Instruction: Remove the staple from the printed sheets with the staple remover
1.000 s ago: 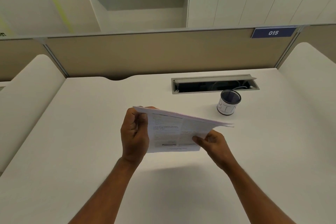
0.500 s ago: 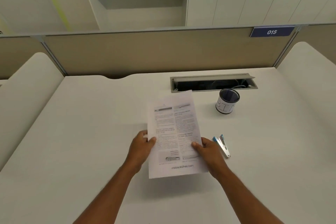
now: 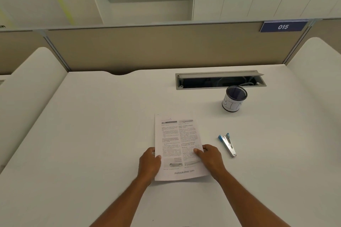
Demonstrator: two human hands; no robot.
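Lowered flat since earlier: printed sheets [image 3: 177, 143] | left hand [image 3: 149, 164], right hand [image 3: 210, 158] pinch their near side edges | staple remover [image 3: 227, 144] lies just right of sheets

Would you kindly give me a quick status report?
Both hands, left and right, pinch printed sheets on desk. Staple remover lies untouched, nothing blocking it.

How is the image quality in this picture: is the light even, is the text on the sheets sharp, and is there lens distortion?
Head view: soft, even light with faint shadows under the printed sheets and the staple remover; no strong glare. The fine print is blurred, only the large bottom line is readable. Wide-angle distortion bends the partition and desk edges. Both the left hand and right hand look reasonably sharp.
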